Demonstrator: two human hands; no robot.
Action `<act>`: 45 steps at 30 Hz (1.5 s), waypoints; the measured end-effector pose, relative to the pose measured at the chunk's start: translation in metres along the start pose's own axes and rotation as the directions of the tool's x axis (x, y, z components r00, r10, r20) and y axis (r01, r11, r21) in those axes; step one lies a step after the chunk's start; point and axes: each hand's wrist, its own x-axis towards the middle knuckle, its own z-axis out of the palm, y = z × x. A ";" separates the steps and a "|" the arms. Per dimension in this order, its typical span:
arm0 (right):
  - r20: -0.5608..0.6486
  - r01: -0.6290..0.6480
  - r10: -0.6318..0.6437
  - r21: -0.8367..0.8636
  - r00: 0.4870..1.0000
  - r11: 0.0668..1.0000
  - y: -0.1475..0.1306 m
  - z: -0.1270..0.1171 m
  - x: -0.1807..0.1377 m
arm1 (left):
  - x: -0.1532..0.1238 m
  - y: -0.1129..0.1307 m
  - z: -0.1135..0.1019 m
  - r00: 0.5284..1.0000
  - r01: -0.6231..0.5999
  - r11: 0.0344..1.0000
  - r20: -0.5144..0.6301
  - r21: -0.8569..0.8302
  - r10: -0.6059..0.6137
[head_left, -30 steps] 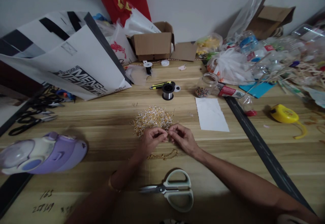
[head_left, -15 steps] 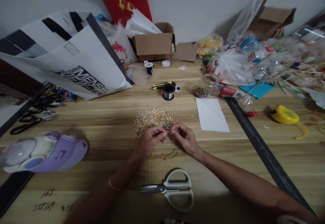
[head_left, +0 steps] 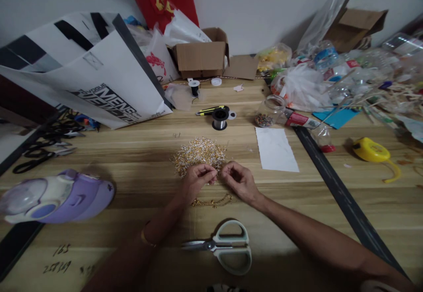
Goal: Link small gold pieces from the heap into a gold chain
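Observation:
In the middle of the table lies a heap of small gold and clear beaded pieces (head_left: 200, 151). At its front edge my left hand (head_left: 200, 178) has thumb and forefinger pinched together; whatever is between them is too small to name. My right hand (head_left: 240, 179) sits just right of it, its fingers curled and the tips pressed together, with any held item hidden. A gold chain (head_left: 213, 203) lies on the wood below both hands. Nearer to me rest scissors (head_left: 231, 245) with pale handles, their blades pointing left.
Behind the heap stand a wire spool (head_left: 220, 119) and a yellow-black utility knife (head_left: 211, 110). White paper (head_left: 276, 149), a bead jar (head_left: 269, 110) and a tape measure (head_left: 370, 149) are to the right. A purple-white bottle (head_left: 76, 197) lies left, below a large paper bag (head_left: 99, 76).
My right hand has shifted very slightly, its fingers a little more curled. The left hand stays pinched in nearly the same place. The objects on the table have not moved.

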 end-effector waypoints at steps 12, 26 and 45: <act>-0.013 0.023 -0.023 -0.024 1.000 0.999 0.000 0.000 0.001 | 0.002 -0.007 -0.002 0.999 0.013 0.999 0.032 -0.051 -0.011; -0.012 0.016 -0.016 -0.028 1.000 0.999 0.007 0.000 0.002 | 0.004 -0.006 -0.003 0.993 0.118 0.980 0.045 -0.163 -0.112; -0.018 0.003 -0.004 -0.022 1.000 1.000 0.001 0.000 0.002 | 0.003 0.000 -0.001 1.000 0.013 0.999 -0.016 0.044 -0.012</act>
